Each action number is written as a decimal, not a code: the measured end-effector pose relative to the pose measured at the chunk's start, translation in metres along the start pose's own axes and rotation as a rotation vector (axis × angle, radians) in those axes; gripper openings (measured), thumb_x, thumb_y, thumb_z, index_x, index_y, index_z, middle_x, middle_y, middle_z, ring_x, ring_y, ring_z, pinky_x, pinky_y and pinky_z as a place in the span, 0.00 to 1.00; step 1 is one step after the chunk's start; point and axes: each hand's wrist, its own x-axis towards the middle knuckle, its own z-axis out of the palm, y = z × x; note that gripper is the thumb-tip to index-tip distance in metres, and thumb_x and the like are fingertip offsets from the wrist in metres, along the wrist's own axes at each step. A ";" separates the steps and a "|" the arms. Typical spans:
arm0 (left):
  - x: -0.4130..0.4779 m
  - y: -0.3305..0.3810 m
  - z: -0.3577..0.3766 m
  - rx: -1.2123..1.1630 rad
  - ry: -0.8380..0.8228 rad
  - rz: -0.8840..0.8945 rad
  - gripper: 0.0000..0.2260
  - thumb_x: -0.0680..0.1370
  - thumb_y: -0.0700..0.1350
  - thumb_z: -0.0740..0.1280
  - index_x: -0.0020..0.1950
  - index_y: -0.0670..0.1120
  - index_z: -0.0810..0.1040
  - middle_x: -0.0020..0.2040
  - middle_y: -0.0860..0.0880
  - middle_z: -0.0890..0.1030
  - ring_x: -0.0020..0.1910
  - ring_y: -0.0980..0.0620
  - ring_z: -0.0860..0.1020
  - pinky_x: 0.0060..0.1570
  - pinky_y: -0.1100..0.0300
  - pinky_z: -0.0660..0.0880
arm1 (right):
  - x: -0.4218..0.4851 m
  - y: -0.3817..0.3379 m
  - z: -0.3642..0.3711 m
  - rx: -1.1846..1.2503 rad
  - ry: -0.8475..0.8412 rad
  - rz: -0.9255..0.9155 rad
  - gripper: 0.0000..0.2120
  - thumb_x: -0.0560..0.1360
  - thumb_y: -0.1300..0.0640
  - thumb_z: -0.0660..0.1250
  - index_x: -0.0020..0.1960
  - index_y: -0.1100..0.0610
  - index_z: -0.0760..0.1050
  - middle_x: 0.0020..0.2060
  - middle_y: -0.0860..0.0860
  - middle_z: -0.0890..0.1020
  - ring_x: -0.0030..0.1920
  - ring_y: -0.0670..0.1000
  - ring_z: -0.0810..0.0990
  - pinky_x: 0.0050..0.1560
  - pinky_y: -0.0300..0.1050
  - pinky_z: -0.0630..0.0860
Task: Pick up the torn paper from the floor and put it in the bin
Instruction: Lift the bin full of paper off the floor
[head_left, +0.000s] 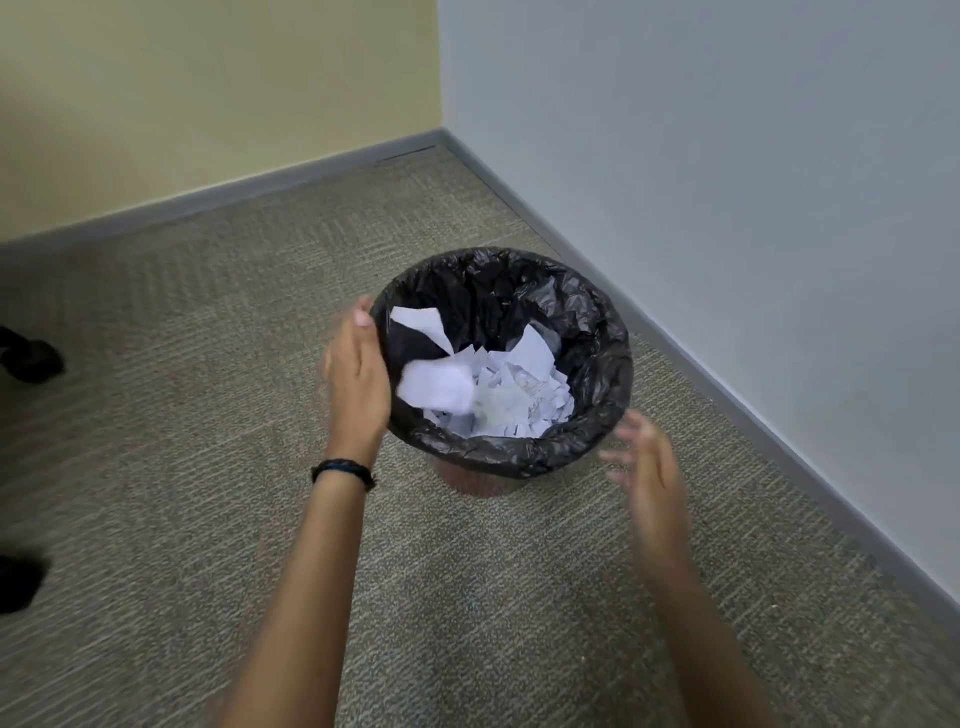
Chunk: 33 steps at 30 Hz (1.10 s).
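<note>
A round bin (597, 436) lined with a black plastic bag stands on the carpet near the corner of the room. Torn white paper (519, 400) lies heaped inside it, and one blurred white piece (434, 387) hangs in the air just inside the left rim. My left hand (358, 374) is beside the bin's left rim with straight fingers and holds nothing. My right hand (652, 467), blurred, is just off the bin's right front rim with fingers spread and empty.
Grey-beige carpet (208, 415) covers the floor, bounded by a grey baseboard (727, 395) along a yellow wall at the left and a white wall at the right. Dark objects (31, 358) sit at the far left edge.
</note>
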 end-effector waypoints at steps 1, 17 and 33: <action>-0.002 -0.007 0.004 0.072 -0.014 -0.038 0.23 0.82 0.55 0.51 0.75 0.50 0.58 0.76 0.48 0.60 0.76 0.50 0.56 0.74 0.50 0.54 | 0.012 -0.014 0.005 -0.043 -0.048 0.028 0.22 0.79 0.46 0.55 0.71 0.50 0.63 0.59 0.51 0.76 0.53 0.52 0.78 0.53 0.51 0.78; -0.105 -0.011 -0.028 -0.032 -0.209 -0.183 0.29 0.75 0.33 0.65 0.73 0.46 0.58 0.68 0.45 0.70 0.66 0.46 0.70 0.66 0.46 0.69 | -0.029 -0.023 -0.010 -0.080 -0.229 0.426 0.41 0.75 0.65 0.63 0.75 0.51 0.39 0.71 0.58 0.63 0.66 0.60 0.70 0.60 0.61 0.74; -0.217 0.063 -0.078 -0.059 -0.305 -0.231 0.27 0.80 0.36 0.60 0.76 0.47 0.53 0.74 0.47 0.64 0.72 0.46 0.66 0.71 0.48 0.64 | -0.142 -0.045 -0.079 0.060 -0.039 0.326 0.29 0.77 0.68 0.59 0.74 0.57 0.51 0.70 0.57 0.65 0.67 0.57 0.68 0.64 0.47 0.66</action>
